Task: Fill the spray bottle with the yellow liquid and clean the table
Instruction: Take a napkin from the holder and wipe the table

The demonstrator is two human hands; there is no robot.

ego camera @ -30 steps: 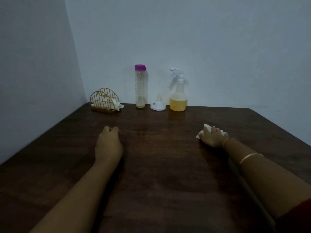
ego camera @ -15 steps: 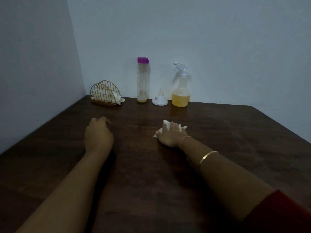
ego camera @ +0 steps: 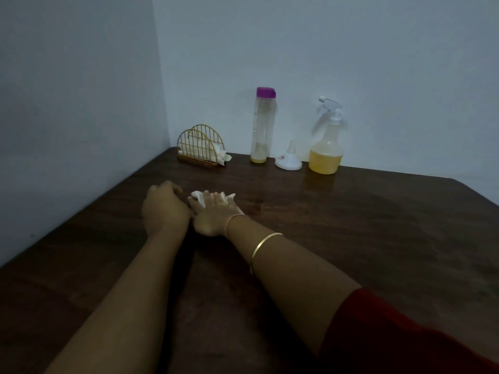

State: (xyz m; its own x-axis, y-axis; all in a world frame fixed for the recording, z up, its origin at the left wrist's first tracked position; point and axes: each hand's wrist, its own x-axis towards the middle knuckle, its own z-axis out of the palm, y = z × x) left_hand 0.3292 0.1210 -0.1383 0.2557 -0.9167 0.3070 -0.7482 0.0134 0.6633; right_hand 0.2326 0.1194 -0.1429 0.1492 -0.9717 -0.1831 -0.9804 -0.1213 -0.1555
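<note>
Head camera view, looking down over a dark wooden worktop (ego camera: 364, 238) in dim light. Left of frame centre, the right-hand grip (ego camera: 213, 217) lies flat with fingers spread, pressing a crumpled white tissue (ego camera: 198, 197) onto the wood. Tissue corners poke out past the fingertips. The left-hand grip (ego camera: 164, 209) rests right against it on the left, fingers loosely curled, holding nothing. A thin gold bangle (ego camera: 266, 242) circles the right forearm.

Right of the hands the wood runs bare to a corner at the frame's right edge. The worktop's left edge meets the side wall and its far edge meets the back wall.

Along that far edge, upper centre, stand four things:
- a wire napkin holder (ego camera: 201, 145);
- a tall clear bottle (ego camera: 262, 125), purple-capped and nearly empty;
- a white funnel (ego camera: 289, 157), mouth down;
- the spray bottle (ego camera: 328, 130), clear and upright with a white trigger head, about a third full of yellow liquid (ego camera: 325, 163), well apart from both hands.
</note>
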